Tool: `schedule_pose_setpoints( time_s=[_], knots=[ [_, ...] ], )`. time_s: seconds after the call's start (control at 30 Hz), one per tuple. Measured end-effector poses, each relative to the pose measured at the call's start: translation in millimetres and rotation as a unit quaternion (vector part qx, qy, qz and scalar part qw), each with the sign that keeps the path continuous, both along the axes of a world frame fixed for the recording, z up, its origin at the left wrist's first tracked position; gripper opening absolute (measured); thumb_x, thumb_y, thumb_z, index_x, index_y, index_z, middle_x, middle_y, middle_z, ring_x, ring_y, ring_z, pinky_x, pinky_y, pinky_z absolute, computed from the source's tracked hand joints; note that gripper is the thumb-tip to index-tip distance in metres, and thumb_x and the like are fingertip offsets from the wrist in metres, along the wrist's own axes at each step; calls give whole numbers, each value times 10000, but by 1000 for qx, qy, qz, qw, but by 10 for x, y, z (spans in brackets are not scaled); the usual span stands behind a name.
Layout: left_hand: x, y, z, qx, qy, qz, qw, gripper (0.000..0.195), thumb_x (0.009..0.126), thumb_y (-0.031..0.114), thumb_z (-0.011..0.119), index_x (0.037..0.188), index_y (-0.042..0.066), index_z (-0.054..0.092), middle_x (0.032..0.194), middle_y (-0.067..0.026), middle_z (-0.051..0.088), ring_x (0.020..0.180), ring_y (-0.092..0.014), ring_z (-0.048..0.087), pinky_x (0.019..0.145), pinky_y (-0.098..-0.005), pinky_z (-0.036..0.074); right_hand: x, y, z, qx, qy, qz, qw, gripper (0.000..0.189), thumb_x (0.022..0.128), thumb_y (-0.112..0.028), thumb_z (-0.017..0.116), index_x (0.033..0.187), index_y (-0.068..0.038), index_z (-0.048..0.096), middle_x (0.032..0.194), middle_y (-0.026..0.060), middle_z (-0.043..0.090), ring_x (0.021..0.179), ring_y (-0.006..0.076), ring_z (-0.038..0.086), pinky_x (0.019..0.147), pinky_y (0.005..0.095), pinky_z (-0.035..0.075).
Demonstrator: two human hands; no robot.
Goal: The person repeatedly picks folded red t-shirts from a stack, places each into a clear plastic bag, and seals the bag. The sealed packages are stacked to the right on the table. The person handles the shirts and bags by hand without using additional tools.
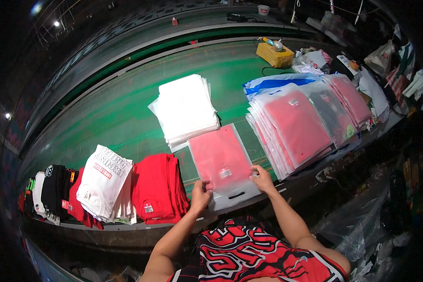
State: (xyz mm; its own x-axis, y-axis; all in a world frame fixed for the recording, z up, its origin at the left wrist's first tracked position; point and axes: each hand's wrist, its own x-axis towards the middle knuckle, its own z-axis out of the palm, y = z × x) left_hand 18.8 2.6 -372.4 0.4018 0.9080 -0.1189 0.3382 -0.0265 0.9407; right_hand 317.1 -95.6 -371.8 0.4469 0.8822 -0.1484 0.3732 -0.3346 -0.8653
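Note:
A folded red T-shirt inside a frosted plastic bag (218,155) lies flat on the green table in front of me. A handle slot shows in the bag's near end, and a small label is visible through the film. My left hand (200,196) pinches the bag's left edge close to that end. On the opposite edge, my right hand (262,179) has thumb and fingertips closed on the plastic. Just beyond the bag sits a stack of white, flat bags (187,109). To the left is a pile of folded red T-shirts (158,188).
Bagged red shirts (292,127) are piled to the right, beside a bagged dark garment (333,114). White printed T-shirts (104,185) and black garments (54,190) line the left front edge. A yellow taped box (275,55) stands at the back right of the green table (116,116).

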Motion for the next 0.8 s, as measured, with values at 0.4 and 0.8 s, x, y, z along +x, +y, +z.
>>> schedule_pose_setpoints(
  time_s=[0.4,0.8],
  knots=[
    [-265,-204,60,-211,21,0,977,535,819,-43,761,1239,-66,430,795,-85,635,677,-154,632,594,-295,519,71,-251,131,-17,46,44,998,536,729,-6,781,1253,-59,681,1179,74,657,1112,185,640,850,290,498],
    [-296,-120,185,-317,-37,-76,945,426,850,-9,746,1219,-8,533,884,-36,622,732,-116,583,657,-256,482,133,-240,-39,-31,88,23,995,494,720,58,761,1198,-53,702,1137,43,673,877,99,596,749,258,474]
  ],
)
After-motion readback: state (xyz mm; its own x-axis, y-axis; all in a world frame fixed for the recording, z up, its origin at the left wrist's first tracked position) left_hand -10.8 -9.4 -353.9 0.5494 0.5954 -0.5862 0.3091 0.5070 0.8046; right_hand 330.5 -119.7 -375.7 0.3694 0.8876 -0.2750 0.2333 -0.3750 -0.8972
